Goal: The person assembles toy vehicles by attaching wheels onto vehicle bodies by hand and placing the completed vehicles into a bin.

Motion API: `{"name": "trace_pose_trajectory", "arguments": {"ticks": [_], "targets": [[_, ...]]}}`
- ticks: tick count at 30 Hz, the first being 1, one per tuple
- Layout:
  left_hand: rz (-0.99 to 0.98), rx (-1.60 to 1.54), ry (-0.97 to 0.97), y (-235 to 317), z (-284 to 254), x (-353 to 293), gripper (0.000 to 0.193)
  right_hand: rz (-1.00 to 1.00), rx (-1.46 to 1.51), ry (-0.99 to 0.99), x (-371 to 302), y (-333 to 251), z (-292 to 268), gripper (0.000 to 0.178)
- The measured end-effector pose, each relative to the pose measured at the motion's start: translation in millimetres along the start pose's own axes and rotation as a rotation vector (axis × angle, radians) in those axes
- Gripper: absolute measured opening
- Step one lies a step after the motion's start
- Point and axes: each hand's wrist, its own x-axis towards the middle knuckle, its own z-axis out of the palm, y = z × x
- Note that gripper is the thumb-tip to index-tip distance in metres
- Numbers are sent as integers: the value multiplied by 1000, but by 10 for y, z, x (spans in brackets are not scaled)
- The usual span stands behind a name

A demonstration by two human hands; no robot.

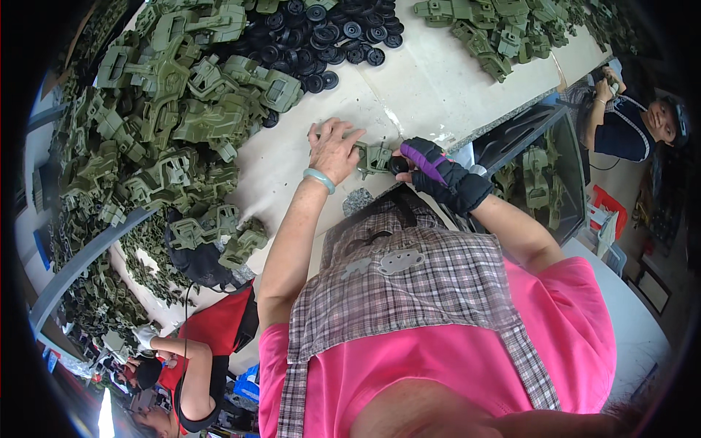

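On the table edge in front of me, a small green plastic toy vehicle part [374,159] lies between my two hands. My bare left hand [333,155], with a pale bangle at the wrist, has its thumb and forefinger at the part's left end, while the other fingers reach forward over the table. My right hand [444,175] wears a black and purple fingerless glove. Its thumb and fingers pinch a small black toy wheel [398,165] against the right side of the green part. How the wheel joins the part is hidden.
A big heap of green vehicle bodies [175,95] covers the table's left, beside a pile of black wheels [321,36]. More green parts [504,29] lie far right. A bin [537,179] stands right of me. Co-workers sit at right [621,124] and lower left [193,372].
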Motion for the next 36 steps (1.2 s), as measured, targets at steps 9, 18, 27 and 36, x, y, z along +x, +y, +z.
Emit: {"name": "trace_pose_trajectory", "arguments": {"ticks": [9, 18, 27, 36], "targets": [[-75, 158, -38, -1, 46, -140, 74, -245, -204, 1, 343, -151, -400, 51], [-123, 216, 40, 68, 188, -184, 59, -422, -391, -206, 629, -153, -367, 47], [-168, 217, 71, 177, 155, -242, 66, -334, -484, -144, 563, -91, -256, 49], [-72, 197, 191, 96, 319, -280, 60, 9, -189, -5, 970, -38, 147, 29]]}}
